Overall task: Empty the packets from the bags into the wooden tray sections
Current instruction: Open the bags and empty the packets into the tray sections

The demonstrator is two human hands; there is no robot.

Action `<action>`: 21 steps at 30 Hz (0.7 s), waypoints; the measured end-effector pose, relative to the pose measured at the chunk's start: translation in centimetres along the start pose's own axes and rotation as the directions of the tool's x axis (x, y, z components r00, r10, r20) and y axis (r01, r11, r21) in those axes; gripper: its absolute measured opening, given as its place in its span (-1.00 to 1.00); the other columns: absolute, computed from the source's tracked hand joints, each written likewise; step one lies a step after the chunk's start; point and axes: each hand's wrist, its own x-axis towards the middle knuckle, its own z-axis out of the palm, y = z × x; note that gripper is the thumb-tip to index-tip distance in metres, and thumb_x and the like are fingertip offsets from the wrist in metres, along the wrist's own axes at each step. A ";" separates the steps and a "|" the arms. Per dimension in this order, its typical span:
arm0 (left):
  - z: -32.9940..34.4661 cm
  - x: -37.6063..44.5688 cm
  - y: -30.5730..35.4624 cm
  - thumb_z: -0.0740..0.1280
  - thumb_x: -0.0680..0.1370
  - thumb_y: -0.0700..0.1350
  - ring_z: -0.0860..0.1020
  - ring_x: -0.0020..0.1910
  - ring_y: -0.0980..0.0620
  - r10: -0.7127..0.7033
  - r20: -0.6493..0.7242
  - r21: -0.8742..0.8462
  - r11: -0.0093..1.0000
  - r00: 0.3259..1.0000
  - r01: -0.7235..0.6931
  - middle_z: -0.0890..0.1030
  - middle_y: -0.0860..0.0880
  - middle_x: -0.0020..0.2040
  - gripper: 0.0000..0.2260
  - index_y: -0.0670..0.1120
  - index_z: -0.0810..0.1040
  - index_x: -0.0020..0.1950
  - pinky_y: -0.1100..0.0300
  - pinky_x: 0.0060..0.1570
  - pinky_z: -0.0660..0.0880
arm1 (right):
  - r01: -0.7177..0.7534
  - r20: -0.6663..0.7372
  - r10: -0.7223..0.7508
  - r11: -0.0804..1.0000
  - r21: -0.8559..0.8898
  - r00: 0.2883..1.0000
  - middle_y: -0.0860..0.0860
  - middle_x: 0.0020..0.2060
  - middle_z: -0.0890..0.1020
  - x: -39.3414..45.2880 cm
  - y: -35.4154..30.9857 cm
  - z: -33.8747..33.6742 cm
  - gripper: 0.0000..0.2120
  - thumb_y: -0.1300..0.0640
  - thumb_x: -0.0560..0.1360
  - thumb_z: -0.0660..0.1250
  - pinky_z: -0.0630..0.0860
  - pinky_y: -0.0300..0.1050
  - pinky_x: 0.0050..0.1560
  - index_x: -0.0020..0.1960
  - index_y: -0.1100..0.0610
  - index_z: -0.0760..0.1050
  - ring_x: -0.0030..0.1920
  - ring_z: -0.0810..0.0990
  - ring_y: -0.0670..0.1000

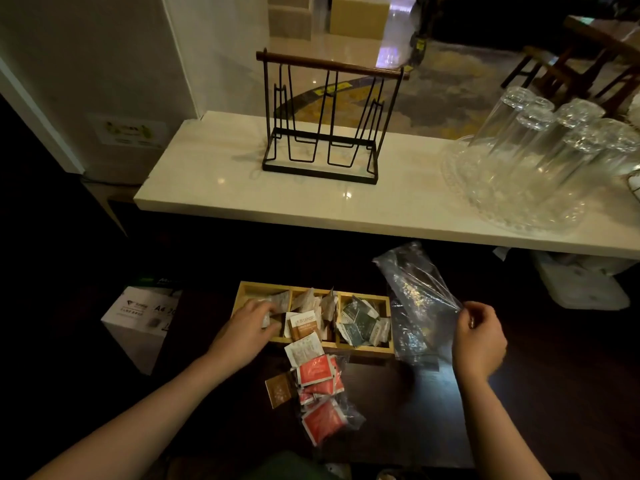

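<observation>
A pale counter (214, 188) runs across the far side, carrying a wire rack (322, 126) and upturned glasses (554, 140) on a clear platter; none of it belongs to the job. Below it, on a dark lower surface, sits the wooden tray (367, 349) with three sections side by side. A paper box (138, 323) stands well to its left. To the tray's right, the right hand (479, 337) pinches the edge of a clear bag (415, 296), fingers clenched on the film and lifting it clear, likely because it looks emptied. Its dark packets (360, 323) fill the right section, just beside the bag. The left hand (251, 323) reaches into the left section, fingers curled over white packets (280, 301), probably settling them flat; whether it actually grips one I cannot tell. The middle section holds tan and white packets (306, 322), some spilling over the near rim. In front of the tray lies a second bag (349, 407), still holding red packets (317, 372), so one bag seems left to empty.
</observation>
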 end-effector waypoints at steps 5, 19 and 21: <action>2.2 -0.7 0.0 0.25 0.56 0.02 0.37 0.29 0.11 0.147 0.066 0.092 0.984 0.987 -0.153 0.42 0.09 0.30 -0.69 0.07 0.41 0.30 0.18 0.22 0.40 | -0.007 0.092 0.036 0.953 -0.302 0.995 0.14 0.08 0.57 -0.6 2.5 0.3 -0.80 0.10 0.54 0.19 0.47 0.07 -0.12 0.10 0.05 0.52 -0.10 0.59 0.29; 2.2 5.7 -1.5 0.26 0.54 -0.23 0.50 0.19 -0.21 -0.275 0.084 -0.154 0.946 0.958 0.285 0.47 -0.21 0.29 -0.53 -0.03 0.28 0.44 0.07 0.02 0.48 | 0.275 0.257 -0.223 0.942 -0.190 0.940 0.12 0.08 0.45 -4.2 -4.3 4.2 -0.85 0.13 0.51 0.31 0.37 -0.10 -0.26 0.07 0.11 0.54 -0.12 0.57 0.18; 2.9 6.4 -1.6 0.26 0.49 -0.31 0.47 0.23 -0.19 -0.275 0.151 -0.185 0.936 0.950 0.300 0.42 -0.18 0.34 -0.41 0.06 0.24 0.46 0.10 0.02 0.50 | 0.308 0.312 -0.253 0.941 -0.142 0.916 0.12 0.09 0.46 -5.0 -5.3 5.0 -0.84 0.16 0.52 0.31 0.33 -0.14 -0.27 0.08 0.12 0.55 -0.12 0.57 0.15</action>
